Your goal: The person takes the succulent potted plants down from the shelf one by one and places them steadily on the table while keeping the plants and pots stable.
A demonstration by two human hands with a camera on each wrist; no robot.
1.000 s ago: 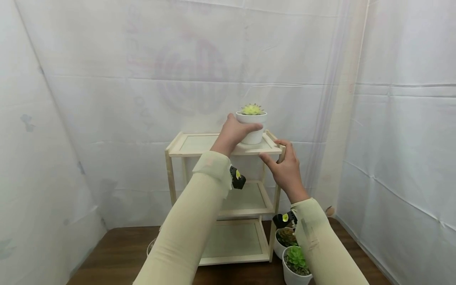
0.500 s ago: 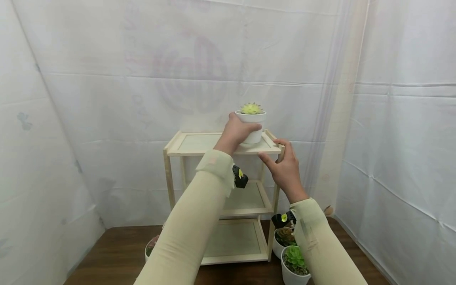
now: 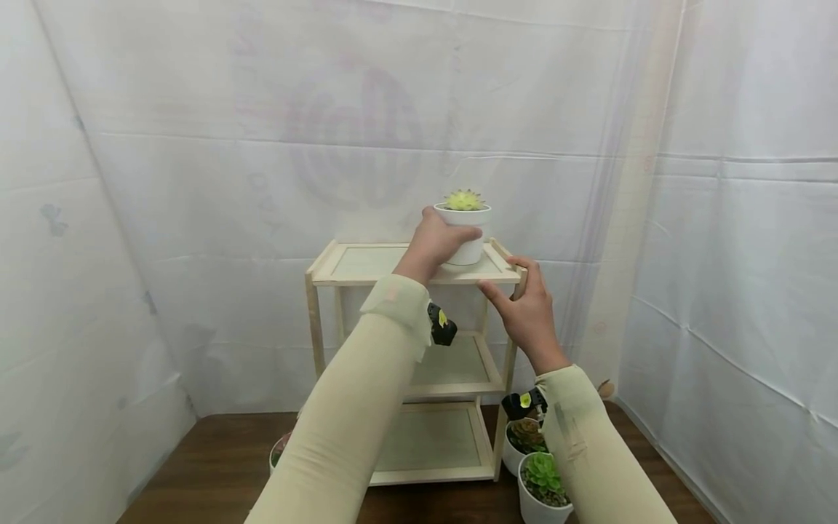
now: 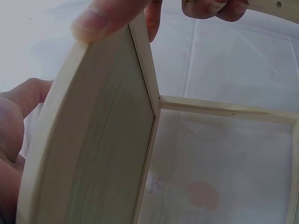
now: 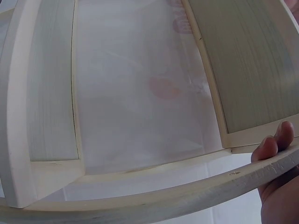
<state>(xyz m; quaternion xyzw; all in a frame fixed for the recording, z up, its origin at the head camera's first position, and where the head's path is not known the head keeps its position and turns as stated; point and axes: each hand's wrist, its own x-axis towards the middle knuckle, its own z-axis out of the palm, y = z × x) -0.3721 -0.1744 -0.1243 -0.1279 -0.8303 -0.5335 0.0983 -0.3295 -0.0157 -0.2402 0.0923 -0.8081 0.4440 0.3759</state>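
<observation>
In the head view, a white pot (image 3: 468,252) with a yellow-green succulent (image 3: 463,200) is upright at the right part of the top tier. My left hand (image 3: 435,244) grips it from the left side, thumb across its front. My right hand (image 3: 527,314) holds the front right corner of the light wooden three-tier shelf (image 3: 353,279). From the right wrist view, two of its fingertips (image 5: 267,148) curl round the post. In the left wrist view, my right thumb (image 4: 103,18) touches the tier's front edge, seen from below. The pot is hidden from both wrist views.
On the dark wooden table (image 3: 209,451), a potted green succulent (image 3: 543,473) and a brownish one (image 3: 526,435) stand right of the shelf. A reddish potted plant (image 3: 280,447) is partly hidden behind my left sleeve. White sheeting (image 3: 196,204) hangs behind and on both sides.
My left forearm has shifted slightly to the right, showing more of the reddish plant. Both hands keep their holds, and the pot and shelf stay in place.
</observation>
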